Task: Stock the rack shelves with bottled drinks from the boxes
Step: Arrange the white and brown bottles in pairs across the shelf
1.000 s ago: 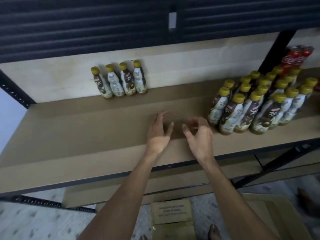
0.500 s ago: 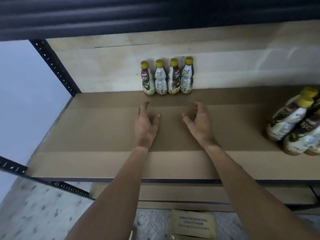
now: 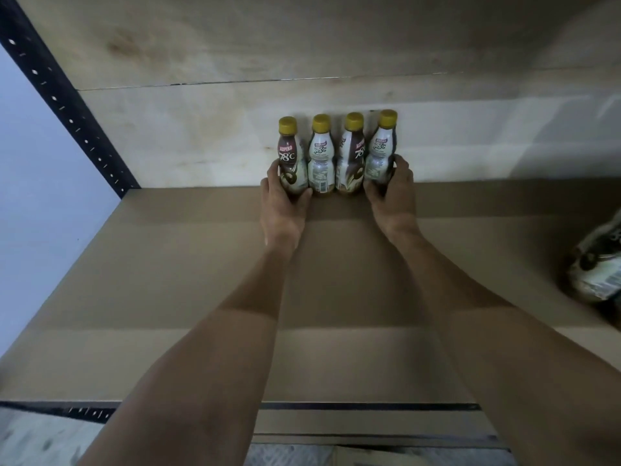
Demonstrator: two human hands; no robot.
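A row of four Kopiko 78°C bottles (image 3: 321, 163) is stood upright at the back of the brown shelf board (image 3: 168, 280), close against the plywood back panel (image 3: 201, 129). The bottles are packed side by side, and each is topped with a yellow cap. The leftmost bottle (image 3: 289, 159) is gripped low on its body by the left hand (image 3: 284, 210): the thumb is laid across the front and the fingers are wrapped round the outer side. The rightmost bottle (image 3: 381, 153) is gripped likewise by the right hand (image 3: 393, 196), with the thumb at the front and the fingers curled round the far side. The two middle bottles (image 3: 351, 163) are held by neither hand and are enclosed between the gripped pair. All four bases appear to be seated on the board. Both forearms are stretched across the shelf from its black front rail (image 3: 369, 405). A black perforated upright (image 3: 67, 105) is seen at the left rear corner. More bottles (image 3: 598, 264), blurred, are cut off by the right edge, well apart from the row.
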